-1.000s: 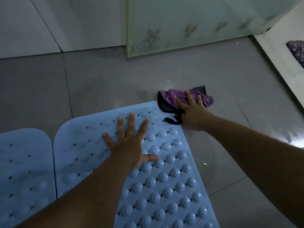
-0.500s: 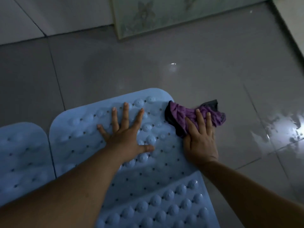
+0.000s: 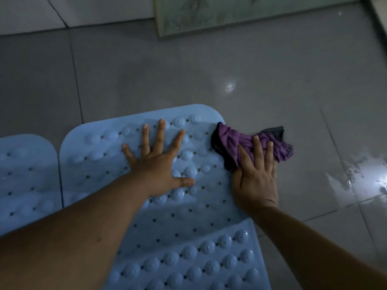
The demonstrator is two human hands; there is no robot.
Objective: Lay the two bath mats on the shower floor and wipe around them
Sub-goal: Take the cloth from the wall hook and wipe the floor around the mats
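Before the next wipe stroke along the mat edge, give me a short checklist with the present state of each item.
1. Both mats on the floor: the right mat and the left mat lie side by side, a narrow gap between them: ok.
2. Right mat held down: left hand pressed flat on it, fingers spread: ok.
3. Cloth under control: right hand presses the purple cloth at the mat's right edge: ok.
4. Cloth clear of the mat: part overlaps the mat's edge: not ok.
5. Floor dry: glare patches at right; wet or not: cannot tell.
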